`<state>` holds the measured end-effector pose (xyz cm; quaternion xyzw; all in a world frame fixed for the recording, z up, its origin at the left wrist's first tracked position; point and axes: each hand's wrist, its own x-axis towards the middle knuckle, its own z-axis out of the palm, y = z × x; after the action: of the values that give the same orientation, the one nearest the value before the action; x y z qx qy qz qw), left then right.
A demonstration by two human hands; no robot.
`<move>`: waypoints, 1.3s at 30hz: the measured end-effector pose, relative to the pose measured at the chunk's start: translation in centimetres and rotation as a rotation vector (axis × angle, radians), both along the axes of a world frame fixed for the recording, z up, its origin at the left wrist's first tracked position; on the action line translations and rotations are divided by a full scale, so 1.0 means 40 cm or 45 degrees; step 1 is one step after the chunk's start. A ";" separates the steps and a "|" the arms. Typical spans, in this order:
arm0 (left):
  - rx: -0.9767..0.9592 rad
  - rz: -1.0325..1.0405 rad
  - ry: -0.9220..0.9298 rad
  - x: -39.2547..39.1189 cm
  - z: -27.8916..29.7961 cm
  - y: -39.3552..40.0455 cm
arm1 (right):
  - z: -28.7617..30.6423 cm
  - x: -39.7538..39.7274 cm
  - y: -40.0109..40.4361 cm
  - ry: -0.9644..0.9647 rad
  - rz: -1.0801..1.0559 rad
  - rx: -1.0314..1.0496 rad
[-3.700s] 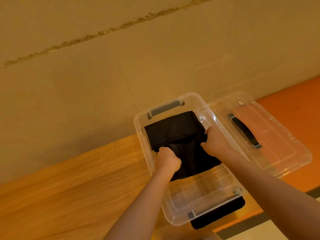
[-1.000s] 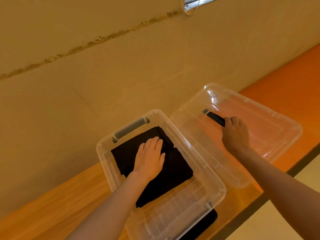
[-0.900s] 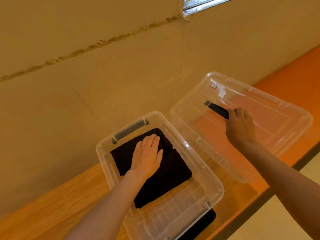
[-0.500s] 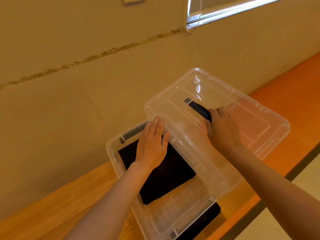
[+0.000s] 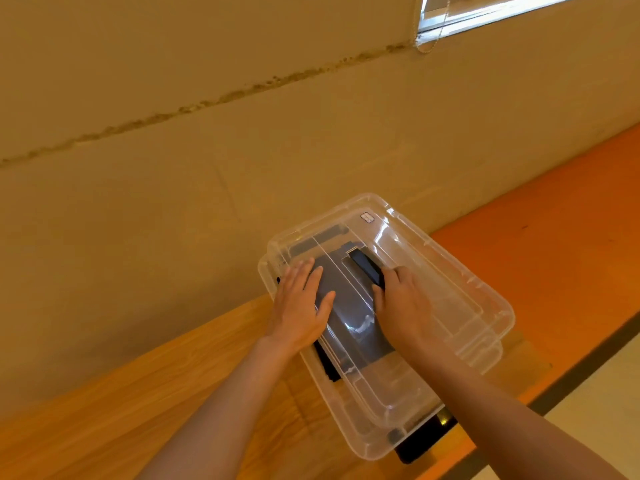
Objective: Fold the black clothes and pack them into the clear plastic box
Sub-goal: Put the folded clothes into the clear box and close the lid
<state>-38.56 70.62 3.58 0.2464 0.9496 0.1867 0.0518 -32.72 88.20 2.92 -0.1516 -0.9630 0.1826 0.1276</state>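
Observation:
The clear plastic box [image 5: 360,434] stands on the wooden table, with the folded black clothes [image 5: 349,317] inside, seen through the clear lid [image 5: 450,289] that now lies over the box, slightly askew. My left hand [image 5: 301,306] rests flat on the lid's left part, fingers straight. My right hand [image 5: 401,303] grips the near end of the lid's black handle [image 5: 365,266].
A black item [image 5: 422,441] sticks out from under the box at the table's front edge. The wooden tabletop [image 5: 138,393] runs left, an orange surface [image 5: 554,237] right. A wall stands close behind; a window with a bead chain [image 5: 433,29] is top right.
My right hand carried the lid by its handle from the right over onto the box. My left hand left the black clothes and now lies on the lid.

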 end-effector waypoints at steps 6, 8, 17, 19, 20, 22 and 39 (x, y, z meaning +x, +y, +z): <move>0.012 -0.038 0.011 -0.009 -0.011 -0.046 | -0.001 0.010 -0.052 0.034 -0.019 -0.018; 0.004 -0.051 0.004 -0.006 -0.014 -0.051 | -0.005 0.020 -0.060 0.057 -0.024 -0.003; 0.059 -0.051 -0.026 0.003 0.008 -0.067 | 0.018 0.047 -0.054 0.084 0.073 0.014; 0.100 -0.035 -0.026 0.003 0.020 -0.072 | 0.025 0.042 -0.052 0.102 0.097 0.023; 0.120 -0.026 -0.031 0.003 0.026 -0.073 | 0.028 0.039 -0.051 0.108 0.098 0.025; 0.160 0.003 -0.037 0.000 0.039 -0.070 | 0.039 0.030 -0.049 0.081 0.099 0.020; -0.044 -0.010 0.062 0.032 -0.006 -0.090 | -0.053 0.099 -0.085 -0.009 0.002 0.100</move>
<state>-37.30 67.02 3.33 0.2537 0.9527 0.1639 0.0335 -28.74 84.80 0.80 -0.1465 -0.9700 0.1442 0.1298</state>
